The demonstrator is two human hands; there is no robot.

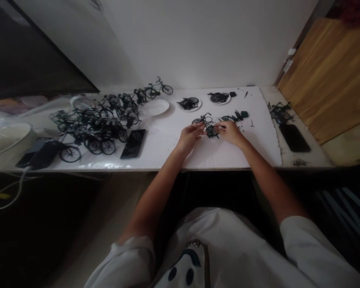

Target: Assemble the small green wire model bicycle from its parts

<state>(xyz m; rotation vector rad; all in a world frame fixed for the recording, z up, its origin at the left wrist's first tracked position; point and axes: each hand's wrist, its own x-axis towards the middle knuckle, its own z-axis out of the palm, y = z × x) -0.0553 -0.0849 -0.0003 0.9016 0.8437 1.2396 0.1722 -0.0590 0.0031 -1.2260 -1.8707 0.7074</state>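
Note:
A small dark model bicycle (pixel 210 131) is held low over the white sheet (pixel 228 154), between my two hands. My left hand (pixel 192 137) grips it from the left, fingers closed near its frame. From the right, my right hand (pixel 230 132) pinches its other side with thumb and fingertips. The exact parts under the fingertips are too small and blurred to make out. Just beyond my right hand lie dark bicycle parts (pixel 231 117) and a small green piece (pixel 244 114).
Many finished-looking model bicycles (pixel 99 128) crowd the left side. Plates of dark parts (pixel 188 103) (pixel 219 97) and a white plate (pixel 156 107) stand at the back. One phone (pixel 133 144) lies left, another phone (pixel 294 138) right. A screwdriver-like tool (pixel 252 123) lies rightward.

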